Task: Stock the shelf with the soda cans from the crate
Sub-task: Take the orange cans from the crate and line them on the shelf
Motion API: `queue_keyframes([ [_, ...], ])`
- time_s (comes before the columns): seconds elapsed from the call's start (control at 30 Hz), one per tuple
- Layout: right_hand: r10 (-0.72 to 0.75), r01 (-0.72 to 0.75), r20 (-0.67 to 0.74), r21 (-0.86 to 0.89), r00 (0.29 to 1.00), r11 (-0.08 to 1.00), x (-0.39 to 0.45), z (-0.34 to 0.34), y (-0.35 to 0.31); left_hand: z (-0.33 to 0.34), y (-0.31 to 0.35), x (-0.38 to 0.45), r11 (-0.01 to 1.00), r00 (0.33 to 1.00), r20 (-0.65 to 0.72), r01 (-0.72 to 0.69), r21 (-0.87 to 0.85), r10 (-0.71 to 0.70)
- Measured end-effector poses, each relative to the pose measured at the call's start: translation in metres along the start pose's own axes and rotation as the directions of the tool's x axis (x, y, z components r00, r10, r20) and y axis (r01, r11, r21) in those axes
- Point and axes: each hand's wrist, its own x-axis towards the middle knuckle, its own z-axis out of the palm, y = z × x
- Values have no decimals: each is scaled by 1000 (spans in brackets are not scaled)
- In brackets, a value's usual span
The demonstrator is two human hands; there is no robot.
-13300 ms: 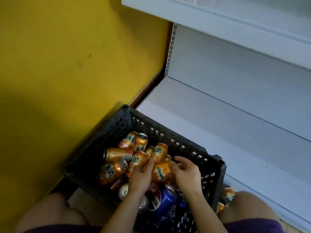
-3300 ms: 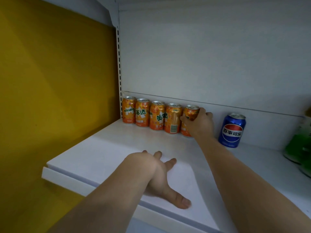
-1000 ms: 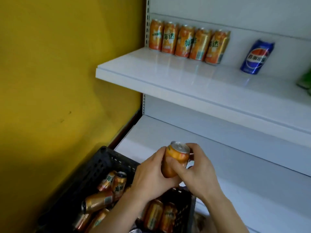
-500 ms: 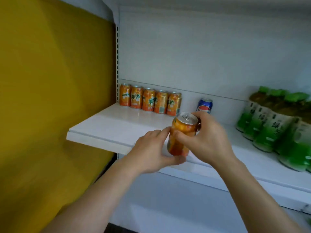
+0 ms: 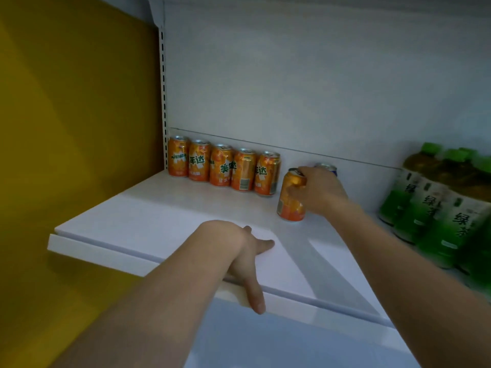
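Observation:
Several orange soda cans (image 5: 223, 164) stand in a row at the back left of the white shelf (image 5: 159, 221). My right hand (image 5: 321, 193) grips another orange can (image 5: 289, 205), upright on the shelf just right of and in front of that row. A blue cola can (image 5: 326, 168) stands behind my right hand, mostly hidden by it. My left hand (image 5: 249, 251) rests flat on the shelf near its front edge, thumb over the lip. The crate is out of view.
Green tea bottles (image 5: 438, 205) crowd the right end of the shelf. A yellow wall (image 5: 79, 128) borders the shelf on the left, and the white back panel (image 5: 292, 75) rises behind the cans.
Half a second ago both hands held the orange can in front of the shelf. Now my right hand alone has carried it back onto the shelf, and my left hand has dropped onto the shelf's front.

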Motion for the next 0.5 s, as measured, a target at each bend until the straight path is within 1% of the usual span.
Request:
queue_keyframes([
  [0.1,-73,63,-97,-100,993,993,14,9,7,-5,-1,-1,999,1000,6,-19,35,19],
  [0.2,-184,115,-192,-325,964,939,29,16,12,-9,0,-2,999,1000,8,-28,36,28],
  [0.27,-231,119,-208,-444,950,888,40,20,12,-9,-1,-2,999,1000,13,-27,28,27],
  [0.4,-233,84,-241,-506,942,859,57,29,12,-8,-2,-1,999,999,12,-37,29,37],
  [0.5,-212,73,-230,-496,950,865,65,34,12,-9,-2,-3,998,999,5,-46,39,46],
])
